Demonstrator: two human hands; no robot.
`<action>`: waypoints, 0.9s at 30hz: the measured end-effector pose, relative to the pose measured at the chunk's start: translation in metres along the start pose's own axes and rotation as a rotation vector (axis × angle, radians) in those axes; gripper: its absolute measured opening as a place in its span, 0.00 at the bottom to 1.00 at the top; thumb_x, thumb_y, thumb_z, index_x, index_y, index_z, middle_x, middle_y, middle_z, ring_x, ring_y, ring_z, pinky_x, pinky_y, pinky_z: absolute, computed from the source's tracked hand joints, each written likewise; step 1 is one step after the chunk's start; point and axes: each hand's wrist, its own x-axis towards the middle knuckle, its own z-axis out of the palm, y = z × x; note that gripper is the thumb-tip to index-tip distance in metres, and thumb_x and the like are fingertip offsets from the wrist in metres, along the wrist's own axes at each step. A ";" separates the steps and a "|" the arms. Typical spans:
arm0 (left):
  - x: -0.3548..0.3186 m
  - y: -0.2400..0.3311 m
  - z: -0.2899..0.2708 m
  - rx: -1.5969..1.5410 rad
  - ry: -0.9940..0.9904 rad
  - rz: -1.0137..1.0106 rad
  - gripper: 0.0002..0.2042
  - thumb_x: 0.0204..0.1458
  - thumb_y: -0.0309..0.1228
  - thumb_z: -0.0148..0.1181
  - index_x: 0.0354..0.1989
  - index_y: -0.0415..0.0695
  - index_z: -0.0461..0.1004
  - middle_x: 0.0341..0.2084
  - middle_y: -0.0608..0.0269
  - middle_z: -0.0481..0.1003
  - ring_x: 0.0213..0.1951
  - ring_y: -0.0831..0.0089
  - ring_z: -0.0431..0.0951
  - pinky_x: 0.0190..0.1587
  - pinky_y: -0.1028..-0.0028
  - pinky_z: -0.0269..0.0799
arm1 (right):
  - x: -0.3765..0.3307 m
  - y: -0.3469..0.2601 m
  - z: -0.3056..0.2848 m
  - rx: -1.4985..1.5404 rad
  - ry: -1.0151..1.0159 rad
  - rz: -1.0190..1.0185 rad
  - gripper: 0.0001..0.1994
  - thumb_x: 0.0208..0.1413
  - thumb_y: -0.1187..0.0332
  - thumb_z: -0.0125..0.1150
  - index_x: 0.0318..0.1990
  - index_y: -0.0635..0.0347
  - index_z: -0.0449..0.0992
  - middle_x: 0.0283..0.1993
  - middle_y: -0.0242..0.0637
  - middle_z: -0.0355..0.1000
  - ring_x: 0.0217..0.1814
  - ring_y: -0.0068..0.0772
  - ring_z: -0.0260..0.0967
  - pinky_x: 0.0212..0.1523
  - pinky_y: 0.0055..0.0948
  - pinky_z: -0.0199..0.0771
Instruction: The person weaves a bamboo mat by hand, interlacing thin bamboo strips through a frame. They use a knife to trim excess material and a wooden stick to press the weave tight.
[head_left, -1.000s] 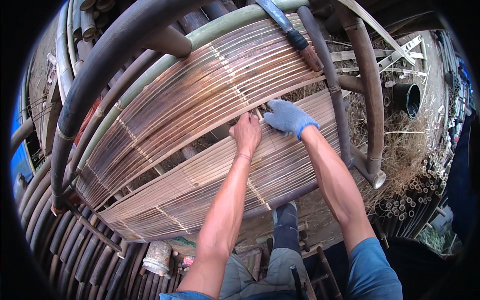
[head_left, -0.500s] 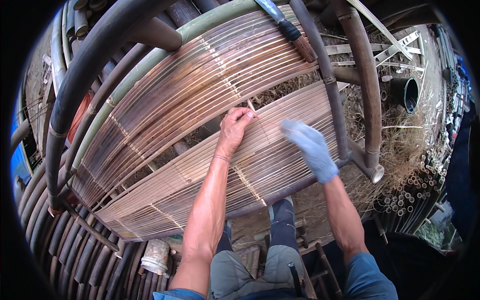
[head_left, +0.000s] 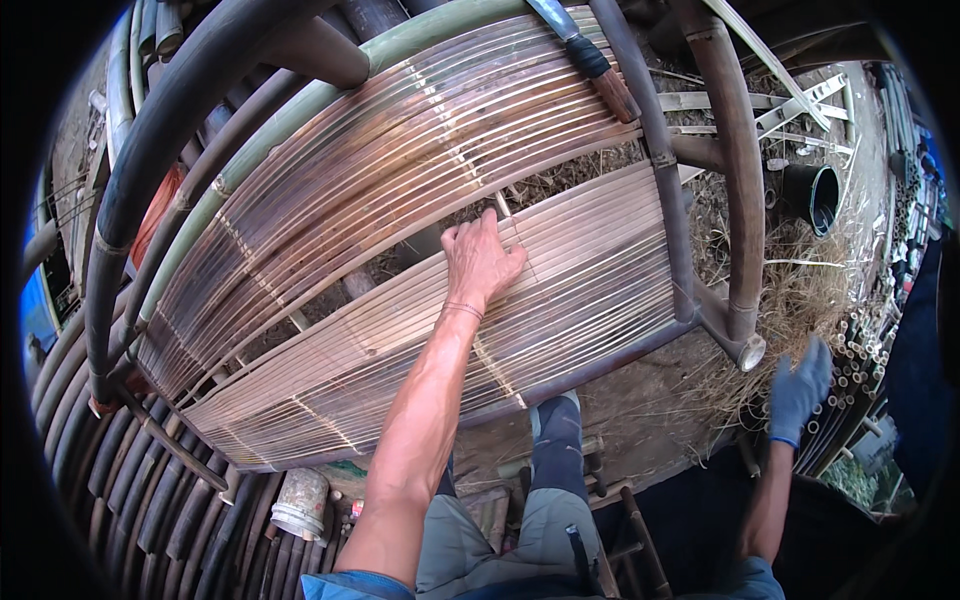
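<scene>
A bamboo bench or chair frame lies before me, with rows of thin bamboo slats point(head_left: 600, 235). My bare left hand point(head_left: 483, 262) rests on the edge of the lower slat panel, its fingers curled over the edge slat beside a short crossbar point(head_left: 503, 203). The fingertips are partly hidden. A thin dark line runs over the slats by the thumb; I cannot tell if it is a strand or a mark. My right hand point(head_left: 800, 390), in a grey-blue glove, is off the bench at the far right, fingers stretched out, near cut bamboo ends, holding nothing visible.
A knife point(head_left: 590, 60) with a wooden handle lies across the upper slats. A black bucket point(head_left: 812, 198) stands beyond the right frame post, near dry straw point(head_left: 800, 270). Dark bamboo poles point(head_left: 130, 470) are stacked at the left, by a dirty white bucket point(head_left: 300, 503).
My right hand has moved from over the slats out to the far right. My left hand has turned from a raised pinch to fingers curled over the slat edge.
</scene>
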 end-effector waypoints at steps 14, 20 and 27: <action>0.017 0.005 -0.019 -0.063 -0.278 -0.123 0.25 0.40 0.45 0.69 0.44 0.42 0.79 0.41 0.49 0.80 0.50 0.53 0.76 0.59 0.57 0.56 | 0.055 -0.364 -0.022 1.000 -0.614 -0.286 0.12 0.58 0.60 0.61 0.39 0.59 0.74 0.37 0.48 0.75 0.42 0.50 0.75 0.43 0.45 0.78; 0.001 0.005 -0.009 -0.006 -0.090 -0.012 0.37 0.32 0.61 0.77 0.43 0.42 0.78 0.39 0.56 0.79 0.48 0.60 0.73 0.57 0.58 0.55 | 0.107 -0.297 -0.067 1.435 -0.491 -0.516 0.09 0.63 0.72 0.51 0.33 0.62 0.77 0.41 0.43 0.78 0.47 0.46 0.76 0.51 0.43 0.76; 0.003 0.009 -0.007 0.004 -0.102 -0.074 0.35 0.33 0.59 0.77 0.42 0.42 0.78 0.41 0.55 0.74 0.50 0.58 0.69 0.54 0.57 0.56 | 0.146 -0.283 -0.063 1.123 -0.166 -0.549 0.13 0.65 0.64 0.52 0.30 0.59 0.78 0.38 0.42 0.80 0.41 0.43 0.80 0.47 0.40 0.79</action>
